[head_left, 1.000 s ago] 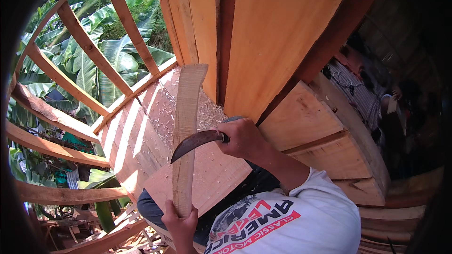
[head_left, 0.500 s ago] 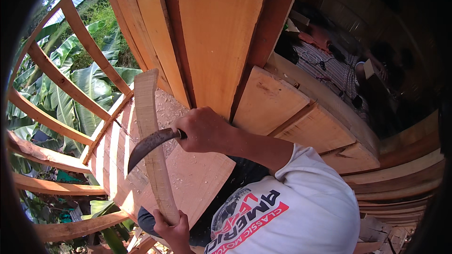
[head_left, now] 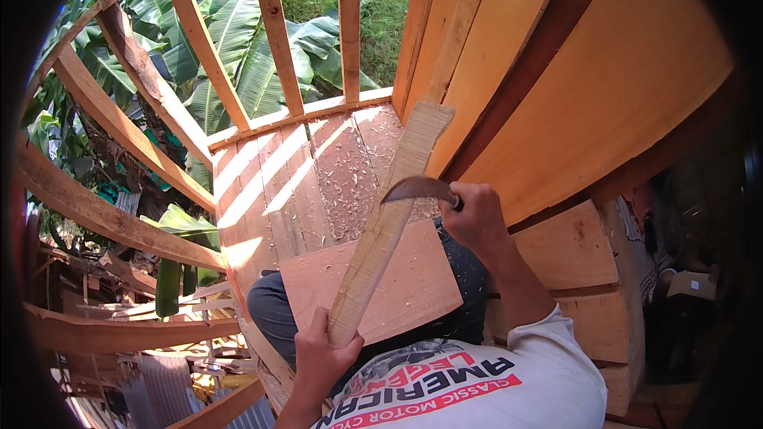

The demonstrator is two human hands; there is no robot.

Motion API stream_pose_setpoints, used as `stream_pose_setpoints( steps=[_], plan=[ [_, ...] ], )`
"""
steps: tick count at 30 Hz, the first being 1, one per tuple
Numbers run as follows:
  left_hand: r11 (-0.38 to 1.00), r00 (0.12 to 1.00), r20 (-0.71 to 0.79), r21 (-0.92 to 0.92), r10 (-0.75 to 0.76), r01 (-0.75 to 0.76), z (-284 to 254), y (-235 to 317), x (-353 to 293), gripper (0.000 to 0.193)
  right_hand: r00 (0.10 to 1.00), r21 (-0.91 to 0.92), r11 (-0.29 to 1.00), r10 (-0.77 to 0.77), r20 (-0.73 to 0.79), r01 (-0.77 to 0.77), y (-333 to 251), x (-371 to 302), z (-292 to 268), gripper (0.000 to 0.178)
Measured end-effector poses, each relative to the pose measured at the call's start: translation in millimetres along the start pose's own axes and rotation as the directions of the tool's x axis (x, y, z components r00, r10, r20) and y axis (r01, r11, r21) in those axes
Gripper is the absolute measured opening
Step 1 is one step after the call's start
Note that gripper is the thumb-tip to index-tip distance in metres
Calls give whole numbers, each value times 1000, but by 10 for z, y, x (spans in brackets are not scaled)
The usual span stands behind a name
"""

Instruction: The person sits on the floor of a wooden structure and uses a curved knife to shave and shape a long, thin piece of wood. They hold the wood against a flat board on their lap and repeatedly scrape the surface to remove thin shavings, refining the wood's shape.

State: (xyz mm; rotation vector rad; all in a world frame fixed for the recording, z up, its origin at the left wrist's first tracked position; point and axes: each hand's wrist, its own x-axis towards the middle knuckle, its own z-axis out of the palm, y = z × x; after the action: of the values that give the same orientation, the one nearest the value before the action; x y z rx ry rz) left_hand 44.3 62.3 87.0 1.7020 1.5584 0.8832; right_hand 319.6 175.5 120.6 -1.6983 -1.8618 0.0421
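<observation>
A long, slightly curved strip of wood slants up and away from me. My left hand grips its near end, fingers wrapped round it. My right hand is closed on the handle of a knife with a dark, hooked blade. That blade lies across the strip at about its middle, pointing left; whether it is biting into the wood cannot be told. Under the strip, a flat wooden board rests across my lap, with a few shavings on it.
Shavings are scattered over the plank floor ahead. A railing of curved wooden slats runs along the left and far side, with banana leaves beyond. On the right stand a wooden panel wall and wooden steps.
The view has swung to the right, so the railing and floor show more. In the picture, the strip now leans rightward at its far end. Both hands keep their holds.
</observation>
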Motion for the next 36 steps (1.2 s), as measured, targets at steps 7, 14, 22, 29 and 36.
stream_pose_setpoints(
  steps=[7,14,22,29,36],
  plan=[
    [999,999,30,48,12,-13,21,20,-28,37,988,138,979,148,45,-153,226,137,32,16],
    [997,999,43,68,-34,31,60,-43,-55,39,968,197,949,234,85,-247,249,132,209,17],
    [990,999,5,140,-34,33,46,-111,-98,39,931,308,882,309,192,-357,329,137,423,18],
    [972,974,84,127,-210,199,12,-244,-64,37,969,325,939,27,247,-109,18,-389,550,21],
    [816,755,318,138,-574,562,-149,-331,-642,44,858,394,831,177,483,-393,77,-901,398,23]
  ],
)
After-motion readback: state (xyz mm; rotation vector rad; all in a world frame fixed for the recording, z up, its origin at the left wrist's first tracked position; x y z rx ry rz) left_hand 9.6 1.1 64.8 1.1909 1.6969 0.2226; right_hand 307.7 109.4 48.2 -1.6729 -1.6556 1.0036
